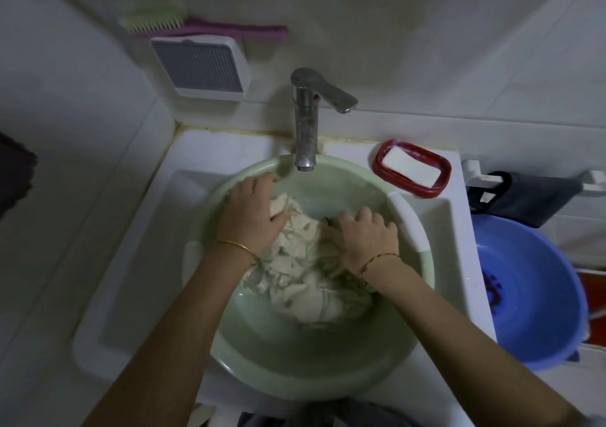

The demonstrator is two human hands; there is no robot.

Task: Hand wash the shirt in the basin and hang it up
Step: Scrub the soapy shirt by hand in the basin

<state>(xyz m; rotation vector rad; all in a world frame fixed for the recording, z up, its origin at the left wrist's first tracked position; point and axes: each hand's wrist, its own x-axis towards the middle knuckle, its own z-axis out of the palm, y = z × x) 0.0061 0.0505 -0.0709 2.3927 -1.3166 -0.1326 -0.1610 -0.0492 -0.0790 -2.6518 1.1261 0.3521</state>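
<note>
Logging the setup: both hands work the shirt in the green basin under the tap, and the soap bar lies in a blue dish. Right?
No: the head view shows the soap bar in a red dish, not blue. The left hand and right hand do work the shirt in the green basin under the tap.

Tallying items at the sink.
Showing: two hands (left hand, right hand); two basins (green basin, blue basin); two brushes (green brush, pink brush); one shirt; one tap; one soap bar.
</note>
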